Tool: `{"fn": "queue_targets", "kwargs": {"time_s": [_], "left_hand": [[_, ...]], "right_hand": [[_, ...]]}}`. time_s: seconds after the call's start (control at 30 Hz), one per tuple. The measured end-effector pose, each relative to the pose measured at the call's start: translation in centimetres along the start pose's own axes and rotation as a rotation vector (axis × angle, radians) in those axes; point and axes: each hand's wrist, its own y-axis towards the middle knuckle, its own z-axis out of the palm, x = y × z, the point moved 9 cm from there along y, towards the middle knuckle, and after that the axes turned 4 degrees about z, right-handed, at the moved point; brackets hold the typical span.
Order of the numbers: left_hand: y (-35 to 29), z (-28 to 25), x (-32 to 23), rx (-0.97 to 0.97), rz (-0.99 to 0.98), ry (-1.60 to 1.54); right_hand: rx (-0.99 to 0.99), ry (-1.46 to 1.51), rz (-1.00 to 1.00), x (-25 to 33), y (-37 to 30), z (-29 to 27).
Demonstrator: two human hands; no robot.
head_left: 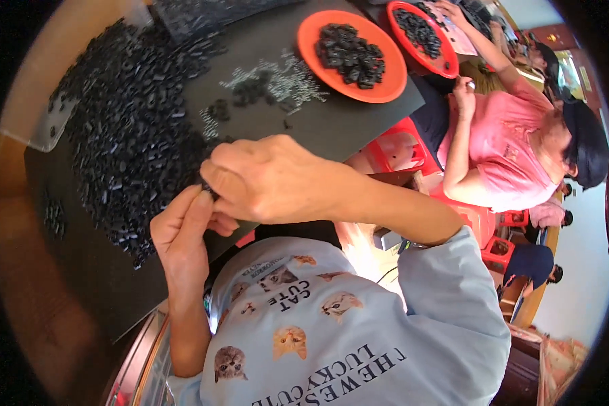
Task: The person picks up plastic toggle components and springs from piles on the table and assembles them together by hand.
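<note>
Both hands meet at the near edge of the black worktop (358, 122), just in front of the person's chest. Reaching across from the right, the right hand (271, 179) has its fingers curled down and pinched together at the tips, and the left hand (183, 230) rises from below with its thumb and fingertips pressed up against them. Between the two sets of fingertips sits a small black part (208, 191) — only a sliver of it shows, so which hand truly grips it is hard to say; it looks shared by both.

Right beyond the hands, toward the left side of the worktop, spreads a large heap of small black parts (122, 128), reaching from the near edge to the far left corner. Past the heap, near the middle of the worktop, lies a scatter of thin metal springs (284, 81) with a few black pieces among them. At the far right edge stands an orange plate (318, 64) holding a mound of the same black parts, and a second orange plate (446, 64) stands just beyond it — also loaded.

Another person in a pink shirt (504, 145) sits to the right, arms reaching toward that second plate.
</note>
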Motion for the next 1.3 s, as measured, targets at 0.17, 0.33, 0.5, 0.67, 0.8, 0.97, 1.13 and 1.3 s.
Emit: {"fn": "queue_targets", "kwargs": {"time_s": [0.17, 0.33, 0.5, 0.67, 0.8, 0.97, 1.13, 1.3], "left_hand": [[0.3, 1.4, -0.1, 0.033, -0.023, 0.027], [0.8, 2.7, -0.3, 0.043, 0.008, 0.085], [1.0, 3.7, -1.1, 0.026, 0.066, 0.200], [1.0, 3.8, -2.0, 0.032, 0.291, 0.506], [0.6, 5.0, -2.7, 0.078, 0.543, 0.740], [-0.5, 4.2, -2.2, 0.076, 0.607, 0.844], [-0.6, 4.3, -1.6, 0.088, 0.655, 0.870], [-0.8, 4.0, -1.4, 0.089, 0.656, 0.897]], "right_hand": [[-0.060, 0.096, -0.017, -0.6, -1.2, -1.1], [-0.065, 0.160, -0.005, -1.5, -2.1, -2.2], [-0.087, -0.108, 0.040, -4.6, -3.5, -5.6], [0.009, -0.407, 0.547, -16.8, -8.1, -10.5], [0.022, -0.410, 0.587, -20.0, -10.3, -10.7], [-0.013, -0.109, 0.442, -13.3, -9.5, -8.2], [0.231, -0.017, 0.345, -7.1, -7.8, -2.7], [0.234, -0.018, 0.288, -5.4, -5.2, 1.4]]}}
